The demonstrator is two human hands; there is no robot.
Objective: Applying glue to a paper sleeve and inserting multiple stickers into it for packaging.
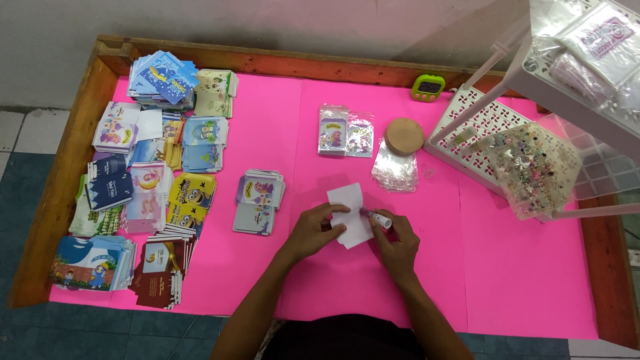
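- At the far left of the bench (267, 120), which is covered in pink paper, stacks of printed cards (143, 180) lie in rows; blue, yellow, pink and dark red covers show.
- Just right of them, apart from the rows, sits a small pile of purple-edged cards (259, 200).
- The left hand (313, 232) rests on the pink surface near the front middle, its fingers (335, 230) pinching the left edge of a white paper piece (350, 213).
- The white paper piece lies tilted on the bench between both hands, its upper end free and pointing away from the person.
- The right hand (398, 245) is touching the paper's right edge, fingers closed around a small glue stick (378, 217) whose purple tip meets the paper.
- Behind the hands lie two small sealed packets (345, 130), a heap of clear plastic sleeves (395, 168) and a round cork-coloured lid (404, 135).
- A green timer (428, 87) stands near the back rim.
- At the right, a white lattice rack (480, 120) carries a clear compartment box of small charms (530, 167).
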